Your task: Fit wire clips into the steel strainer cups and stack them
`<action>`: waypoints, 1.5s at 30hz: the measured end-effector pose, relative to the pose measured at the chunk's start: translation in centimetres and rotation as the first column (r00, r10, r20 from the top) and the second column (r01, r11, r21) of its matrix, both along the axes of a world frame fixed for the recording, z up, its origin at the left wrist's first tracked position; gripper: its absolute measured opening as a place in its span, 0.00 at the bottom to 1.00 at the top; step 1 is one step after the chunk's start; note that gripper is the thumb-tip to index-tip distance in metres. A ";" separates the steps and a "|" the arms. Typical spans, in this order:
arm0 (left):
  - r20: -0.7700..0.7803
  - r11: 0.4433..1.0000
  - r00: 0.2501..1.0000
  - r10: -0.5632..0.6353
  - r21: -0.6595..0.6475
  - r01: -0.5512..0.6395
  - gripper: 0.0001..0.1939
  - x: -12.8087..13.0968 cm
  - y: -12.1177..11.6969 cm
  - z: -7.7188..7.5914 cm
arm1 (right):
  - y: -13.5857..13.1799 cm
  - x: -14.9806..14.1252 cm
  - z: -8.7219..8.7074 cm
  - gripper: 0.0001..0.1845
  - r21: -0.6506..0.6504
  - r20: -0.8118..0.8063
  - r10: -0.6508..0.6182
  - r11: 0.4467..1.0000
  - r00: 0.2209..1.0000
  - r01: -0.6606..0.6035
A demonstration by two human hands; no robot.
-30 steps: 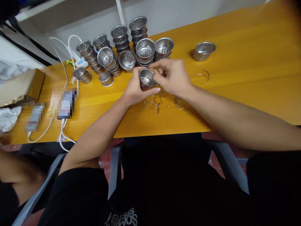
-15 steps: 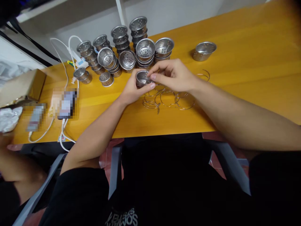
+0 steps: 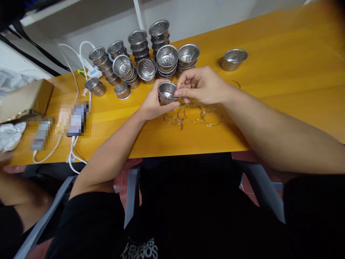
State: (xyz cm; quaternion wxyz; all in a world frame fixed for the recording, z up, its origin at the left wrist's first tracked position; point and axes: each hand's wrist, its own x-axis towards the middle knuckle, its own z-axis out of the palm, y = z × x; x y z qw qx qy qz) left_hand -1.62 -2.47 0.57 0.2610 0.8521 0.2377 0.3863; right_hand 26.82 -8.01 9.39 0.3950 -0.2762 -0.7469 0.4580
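Note:
My left hand [image 3: 153, 102] is wrapped round a small perforated metal strainer cup [image 3: 167, 91], its open top turned up and toward me. At the cup's right rim, the thumb and forefinger of my right hand [image 3: 201, 86] are pinched together. Whatever lies between those fingertips is too small to make out. Just below both hands, several thin wire rings [image 3: 188, 113] lie loose on the wooden table [image 3: 161, 140], partly covered by my right hand and forearm.
Behind my hands stand several stacks of strainer cups [image 3: 140, 46]. One single cup [image 3: 234, 59] sits apart at the back right. Two phones, one dark [image 3: 77, 120], lie on the left with white charging cables, near a cardboard box [image 3: 29, 95]. Another person's arm [image 3: 21, 194] shows at the far left.
My right fingertips have shifted right and slightly down, from over the cup's opening to its right rim. The cup has moved slightly right in my left hand, showing more of its inside.

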 end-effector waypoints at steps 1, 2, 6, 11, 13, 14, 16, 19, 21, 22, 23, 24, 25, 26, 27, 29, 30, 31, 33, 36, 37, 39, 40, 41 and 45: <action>-0.009 1.000 1.000 0.005 0.004 -0.005 0.51 0.1 -0.1 0.1 | 0.0 0.1 0.0 0.38 -0.003 0.003 -0.005 1.000 1.000 0.005; -0.018 1.000 1.000 0.010 0.008 -0.010 0.51 0.1 -0.2 0.1 | 0.0 0.1 0.0 0.39 -0.010 0.006 -0.008 1.000 1.000 0.008; -0.044 1.000 0.999 0.023 0.010 -0.023 0.51 0.2 -0.2 0.2 | 0.3 0.1 -0.4 0.38 -0.035 0.002 -0.002 0.999 1.000 0.002; -0.020 1.000 1.000 -0.002 0.020 0.002 0.47 0.1 -0.1 0.2 | 0.7 -0.1 -0.9 0.39 -0.045 -0.032 0.029 0.999 0.999 -0.031; -0.022 1.000 1.000 0.000 0.023 0.001 0.48 0.1 -0.2 0.3 | 0.7 -0.2 -0.8 0.40 -0.054 -0.029 0.012 0.998 1.000 -0.014; -0.023 1.000 1.000 0.003 0.024 -0.002 0.48 0.1 -0.2 0.3 | 0.6 -0.3 -0.7 0.41 -0.057 -0.023 0.006 0.998 1.000 -0.007; -0.017 1.000 1.000 -0.003 0.022 0.003 0.48 0.2 -0.1 0.1 | 0.5 -0.4 -0.6 0.43 -0.058 -0.011 0.001 0.998 1.000 -0.002; 0.002 1.000 1.000 -0.019 0.025 0.019 0.51 0.1 0.2 -0.3 | 0.2 -0.5 -0.4 0.42 -0.021 -0.006 -0.018 1.000 1.000 0.018; -0.006 1.000 1.000 -0.006 0.027 0.006 0.55 0.0 0.7 -0.7 | 0.0 -0.5 -0.4 0.39 0.032 -0.014 -0.067 0.997 0.998 0.067; -0.009 1.000 1.000 0.009 0.029 -0.009 0.57 -0.1 0.9 -0.9 | -0.1 -0.5 -0.5 0.38 0.062 -0.022 -0.101 0.993 0.995 0.102; -0.010 0.999 1.000 0.026 0.033 -0.025 0.59 -0.2 1.2 -1.1 | -0.2 -0.4 -0.5 0.38 0.094 -0.030 -0.139 0.986 0.990 0.141; -0.007 0.998 0.999 0.041 0.039 -0.041 0.61 -0.3 1.5 -1.3 | -0.1 -0.3 -0.6 0.39 0.127 -0.037 -0.180 0.975 0.983 0.183; -0.001 0.997 0.999 0.053 0.047 -0.053 0.62 -0.4 1.7 -1.4 | -0.1 -0.2 -0.7 0.38 0.163 -0.038 -0.219 0.961 0.975 0.222; 0.007 0.997 0.998 0.061 0.055 -0.062 0.62 -0.5 2.0 -1.5 | 0.0 -0.1 -0.8 0.37 0.201 -0.030 -0.255 0.946 0.967 0.255; 0.017 0.996 0.998 0.065 0.061 -0.066 0.62 -0.6 2.1 -1.6 | 0.1 0.0 -1.0 0.35 0.239 -0.014 -0.283 0.930 0.959 0.278; 0.045 0.995 0.997 0.070 0.066 -0.073 0.61 -0.7 2.3 -1.6 | 0.4 0.2 -1.2 0.30 0.310 0.015 -0.309 0.906 0.951 0.290; 0.060 0.995 0.995 0.075 0.064 -0.079 0.61 -0.7 2.3 -1.6 | 0.5 0.3 -1.3 0.28 0.340 0.022 -0.303 0.898 0.953 0.278; 0.071 0.995 0.994 0.082 0.059 -0.086 0.60 -0.7 2.3 -1.5 | 0.5 0.4 -1.3 0.27 0.372 0.022 -0.289 0.891 0.957 0.260; 0.071 0.994 0.993 0.098 0.043 -0.101 0.61 -0.6 2.2 -1.4 | 0.5 0.4 -1.3 0.25 0.422 0.029 -0.265 0.877 0.964 0.229; 0.043 0.994 0.994 0.103 0.033 -0.104 0.62 -0.5 1.9 -1.1 | 0.3 0.4 -1.1 0.20 0.396 0.066 -0.280 0.888 0.958 0.233; 0.035 0.994 0.994 0.101 0.038 -0.103 0.62 -0.5 1.9 -1.0 | 0.3 0.4 -1.0 0.20 0.372 0.074 -0.282 0.898 0.957 0.236; 0.021 0.993 0.995 0.100 0.053 -0.101 0.63 -0.5 1.9 -0.9 | 0.3 0.4 -1.0 0.21 0.349 0.082 -0.261 0.911 0.962 0.218; 0.017 0.993 0.995 0.100 0.059 -0.101 0.63 -0.5 1.9 -1.0 | 0.4 0.4 -1.0 0.21 0.353 0.088 -0.251 0.913 0.964 0.205; 0.015 0.993 0.995 0.098 0.063 -0.099 0.64 -0.5 1.9 -1.0 | 0.5 0.4 -1.0 0.20 0.358 0.101 -0.246 0.913 0.964 0.195; 0.022 0.995 0.997 0.073 0.062 -0.074 0.63 -0.6 2.2 -1.5 | 0.5 0.0 -1.4 0.11 0.355 0.161 -0.233 0.920 0.959 0.164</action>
